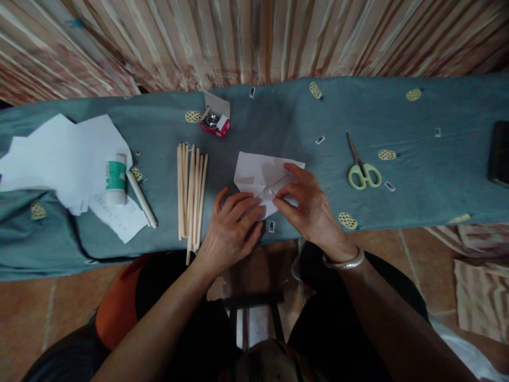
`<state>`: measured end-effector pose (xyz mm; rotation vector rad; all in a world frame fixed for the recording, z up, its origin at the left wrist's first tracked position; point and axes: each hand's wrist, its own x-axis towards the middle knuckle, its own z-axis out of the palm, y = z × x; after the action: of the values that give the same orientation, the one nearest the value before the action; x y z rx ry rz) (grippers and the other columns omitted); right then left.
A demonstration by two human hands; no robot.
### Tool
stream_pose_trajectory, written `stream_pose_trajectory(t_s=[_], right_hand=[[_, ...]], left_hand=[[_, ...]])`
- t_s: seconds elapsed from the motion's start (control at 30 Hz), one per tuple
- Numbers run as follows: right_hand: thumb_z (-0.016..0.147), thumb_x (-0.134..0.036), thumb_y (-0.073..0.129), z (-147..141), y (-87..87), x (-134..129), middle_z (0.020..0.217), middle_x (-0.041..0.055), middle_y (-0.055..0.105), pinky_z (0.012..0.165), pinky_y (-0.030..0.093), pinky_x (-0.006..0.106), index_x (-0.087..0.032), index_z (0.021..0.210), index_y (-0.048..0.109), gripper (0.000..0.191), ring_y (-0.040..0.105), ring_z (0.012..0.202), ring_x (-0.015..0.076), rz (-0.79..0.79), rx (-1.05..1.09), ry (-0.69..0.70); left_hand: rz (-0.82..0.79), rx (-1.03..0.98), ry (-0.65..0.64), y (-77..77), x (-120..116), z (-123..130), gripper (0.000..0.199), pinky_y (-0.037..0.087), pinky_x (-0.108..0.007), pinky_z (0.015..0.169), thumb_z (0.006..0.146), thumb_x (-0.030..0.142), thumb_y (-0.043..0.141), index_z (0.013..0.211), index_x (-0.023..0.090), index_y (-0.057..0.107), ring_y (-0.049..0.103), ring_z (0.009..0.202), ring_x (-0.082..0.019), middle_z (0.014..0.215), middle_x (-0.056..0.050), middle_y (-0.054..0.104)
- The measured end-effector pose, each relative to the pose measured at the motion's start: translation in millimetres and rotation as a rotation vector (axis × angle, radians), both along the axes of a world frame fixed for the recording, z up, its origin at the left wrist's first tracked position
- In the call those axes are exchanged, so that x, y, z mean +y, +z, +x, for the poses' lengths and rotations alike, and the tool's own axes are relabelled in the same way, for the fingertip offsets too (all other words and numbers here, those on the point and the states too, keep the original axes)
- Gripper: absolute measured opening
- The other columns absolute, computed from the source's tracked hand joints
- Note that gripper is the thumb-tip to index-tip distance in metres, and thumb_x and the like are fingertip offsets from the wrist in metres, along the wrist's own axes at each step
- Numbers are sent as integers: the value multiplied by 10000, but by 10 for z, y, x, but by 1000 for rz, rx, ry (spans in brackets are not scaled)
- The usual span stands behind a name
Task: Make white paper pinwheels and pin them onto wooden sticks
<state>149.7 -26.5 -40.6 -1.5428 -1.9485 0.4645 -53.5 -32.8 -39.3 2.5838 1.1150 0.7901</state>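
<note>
A white sheet of paper [258,165], cut or folded toward its middle, lies near the front edge of the cloth-covered table. My left hand [234,228] rests over its lower left part, fingers stretched out and pressing it down. With thumb and forefinger, my right hand [308,204] pinches a flap of the same paper at its right side. A silver bracelet [345,261] circles my right wrist. Left of the paper lie several thin wooden sticks [191,196]. Behind it stands an opened small red box [215,123] of shiny metal pieces.
Green-handled scissors [361,172] lie to the right, with a dark object [499,153] at the far right edge. On the left are white paper pieces [59,154], a green-and-white glue bottle [115,179] and a pale marker-like stick [142,199]. A pleated curtain [254,42] hangs behind the table.
</note>
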Motion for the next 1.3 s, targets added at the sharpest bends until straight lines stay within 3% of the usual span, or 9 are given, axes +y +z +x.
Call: stream_pose_trajectory(t_s=[0.17,0.4,0.6,1.0,1.3], right_hand=[[826,-220,667,-7,-17,2,1416,70,503,1091,403,540,-205,775,653,55,457,1324,324,-15,21,-6],[819,-214,674,-14,-18,8,1408,70,501,1097,414,543,-216,757,652,66,459,1327,318,3,-5,-7],[815,-204,671,-25,-42,23,1374,39,525,1072,447,558,-241,731,635,99,486,1299,303,32,-12,-24],[825,-238,665,-33,-27,19,1378,70,529,1071,437,550,-218,737,638,94,493,1294,318,28,-20,-37],[866,-245,612,-16,-34,-4,1415,27,492,1102,414,505,-254,893,666,62,458,1323,283,51,-42,18]], left_hand=[[82,-16,-11,45,-27,21,244,418,-517,1011,868,201,603,1109,188,639,548,1178,-277,1196,-90,681],[83,88,-86,28,-138,107,204,492,-377,818,926,165,548,1104,128,639,590,1050,-239,1227,-98,683],[54,134,-96,-17,-146,116,221,512,-380,818,945,177,522,1121,109,637,601,1029,-241,1227,-122,675],[32,129,-98,-61,-151,122,241,532,-393,840,945,188,526,1137,91,635,587,1035,-247,1203,-124,684],[31,124,-96,-54,-155,128,245,546,-404,834,948,183,515,1143,88,629,596,1027,-247,1196,-130,685]])
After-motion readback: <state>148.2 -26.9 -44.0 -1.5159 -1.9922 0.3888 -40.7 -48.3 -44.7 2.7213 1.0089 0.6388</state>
